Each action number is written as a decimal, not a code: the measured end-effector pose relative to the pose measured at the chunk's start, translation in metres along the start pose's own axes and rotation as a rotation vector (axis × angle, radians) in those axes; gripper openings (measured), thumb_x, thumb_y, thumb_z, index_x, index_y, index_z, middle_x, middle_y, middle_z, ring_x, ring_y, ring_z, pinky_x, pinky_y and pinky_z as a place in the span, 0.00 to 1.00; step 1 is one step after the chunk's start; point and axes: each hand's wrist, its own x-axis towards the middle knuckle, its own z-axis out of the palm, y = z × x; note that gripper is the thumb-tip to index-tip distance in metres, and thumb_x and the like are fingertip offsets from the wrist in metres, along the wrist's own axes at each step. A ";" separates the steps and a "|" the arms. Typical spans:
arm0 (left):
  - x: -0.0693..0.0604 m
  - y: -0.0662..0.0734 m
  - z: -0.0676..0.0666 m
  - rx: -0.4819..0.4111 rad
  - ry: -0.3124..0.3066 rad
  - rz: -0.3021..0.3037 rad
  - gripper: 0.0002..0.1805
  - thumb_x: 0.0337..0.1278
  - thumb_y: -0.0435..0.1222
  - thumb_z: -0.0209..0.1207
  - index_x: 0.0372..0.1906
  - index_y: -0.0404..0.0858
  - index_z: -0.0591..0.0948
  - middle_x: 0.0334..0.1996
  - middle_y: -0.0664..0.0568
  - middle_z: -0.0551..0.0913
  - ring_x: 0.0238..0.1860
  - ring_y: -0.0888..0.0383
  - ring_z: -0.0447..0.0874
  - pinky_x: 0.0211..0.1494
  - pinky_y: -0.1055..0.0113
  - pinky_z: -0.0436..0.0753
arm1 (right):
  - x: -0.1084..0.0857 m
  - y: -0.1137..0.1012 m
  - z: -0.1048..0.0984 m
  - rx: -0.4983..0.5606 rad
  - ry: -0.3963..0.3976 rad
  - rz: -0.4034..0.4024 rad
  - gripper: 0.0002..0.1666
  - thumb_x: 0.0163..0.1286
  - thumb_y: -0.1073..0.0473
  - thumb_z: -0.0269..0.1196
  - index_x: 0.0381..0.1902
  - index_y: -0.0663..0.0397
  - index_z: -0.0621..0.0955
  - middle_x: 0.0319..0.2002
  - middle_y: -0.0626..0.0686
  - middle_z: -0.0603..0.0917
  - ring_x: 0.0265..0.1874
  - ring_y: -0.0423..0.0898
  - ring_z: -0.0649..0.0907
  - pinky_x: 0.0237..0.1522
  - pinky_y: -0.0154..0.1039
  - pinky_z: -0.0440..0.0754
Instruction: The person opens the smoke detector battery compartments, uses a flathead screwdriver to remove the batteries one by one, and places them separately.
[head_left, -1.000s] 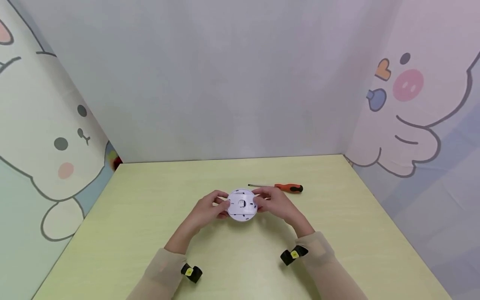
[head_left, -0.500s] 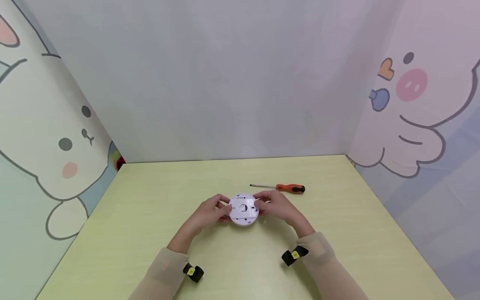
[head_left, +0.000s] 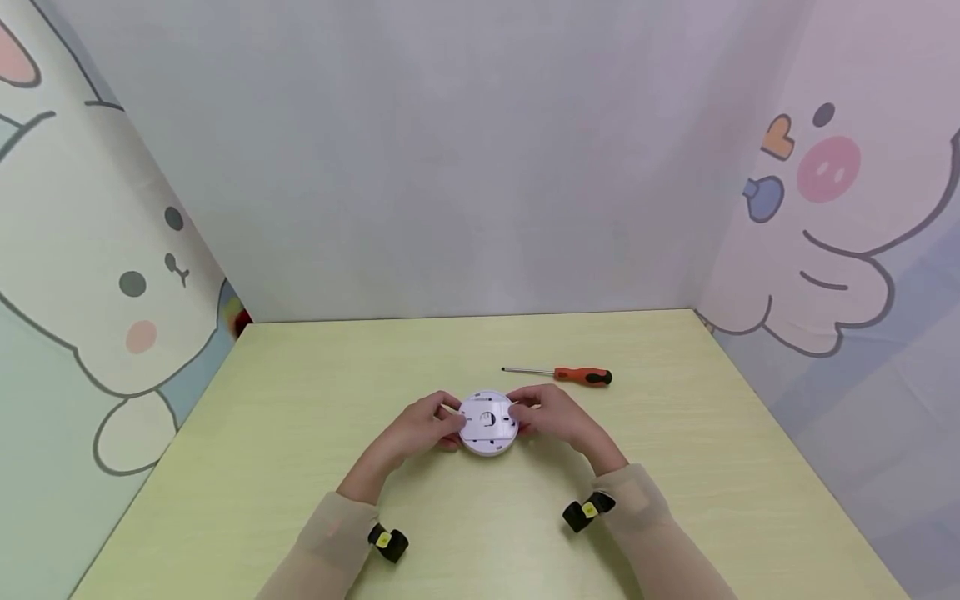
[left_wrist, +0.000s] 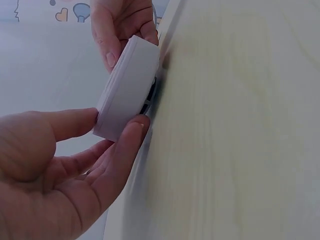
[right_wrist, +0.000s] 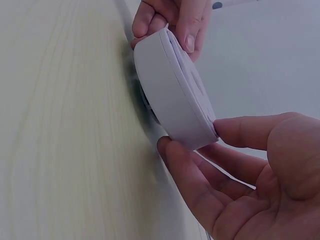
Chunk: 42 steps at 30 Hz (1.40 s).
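The left hand [head_left: 422, 427] and the right hand [head_left: 553, 414] pinch 1 round white plastic case [head_left: 488, 429] by its sides, thumbs on top, fingers underneath. In the last 1 second, the 2 hands brought it a little toward the person, away from the screwdriver [head_left: 573, 375]. The grip looks the same, so the work now seems to be just shifting it. Its bottom is dim; I can't tell if it touches the table [head_left: 300, 400]. The screwdriver lies behind, untouched.

We've got an orange-and-black-handled metal screwdriver [head_left: 573, 375] lying across the pale yellow wood-grain table [head_left: 300, 375]; plain grey backdrop [head_left: 450, 167] behind, white cartoon-animal sheet [head_left: 82, 242] left, pink-snouted cartoon-pig sheet [head_left: 828, 170] right.
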 end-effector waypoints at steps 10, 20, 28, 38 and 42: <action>0.000 0.000 -0.001 0.018 -0.004 -0.020 0.18 0.77 0.37 0.62 0.62 0.32 0.77 0.44 0.43 0.85 0.40 0.52 0.90 0.48 0.58 0.92 | 0.002 0.000 0.002 0.010 0.000 0.034 0.23 0.79 0.54 0.64 0.66 0.60 0.83 0.51 0.55 0.89 0.36 0.45 0.89 0.43 0.40 0.88; 0.002 -0.001 -0.001 0.032 -0.008 -0.017 0.18 0.77 0.37 0.62 0.62 0.31 0.78 0.44 0.44 0.86 0.42 0.52 0.89 0.49 0.60 0.91 | 0.001 0.002 0.002 0.001 0.003 0.044 0.23 0.80 0.53 0.64 0.66 0.59 0.83 0.47 0.53 0.88 0.35 0.45 0.87 0.41 0.38 0.86; 0.001 0.000 -0.002 0.025 -0.009 -0.030 0.18 0.78 0.37 0.60 0.63 0.32 0.78 0.45 0.44 0.86 0.44 0.53 0.89 0.50 0.60 0.91 | 0.002 0.000 0.005 -0.005 0.014 0.054 0.23 0.80 0.54 0.64 0.66 0.59 0.83 0.46 0.52 0.88 0.34 0.44 0.87 0.41 0.38 0.87; 0.001 -0.001 -0.004 0.060 0.010 -0.019 0.18 0.78 0.38 0.61 0.64 0.33 0.79 0.45 0.46 0.87 0.43 0.53 0.89 0.50 0.61 0.91 | 0.000 -0.003 0.002 -0.051 0.015 0.038 0.24 0.79 0.52 0.64 0.67 0.55 0.83 0.43 0.51 0.88 0.33 0.44 0.87 0.40 0.38 0.83; 0.002 -0.001 -0.005 0.108 0.053 -0.007 0.18 0.78 0.39 0.62 0.64 0.35 0.79 0.46 0.47 0.86 0.42 0.54 0.89 0.49 0.61 0.90 | -0.002 -0.004 -0.001 -0.038 0.005 0.026 0.25 0.79 0.52 0.64 0.69 0.55 0.81 0.49 0.53 0.88 0.33 0.45 0.87 0.41 0.39 0.85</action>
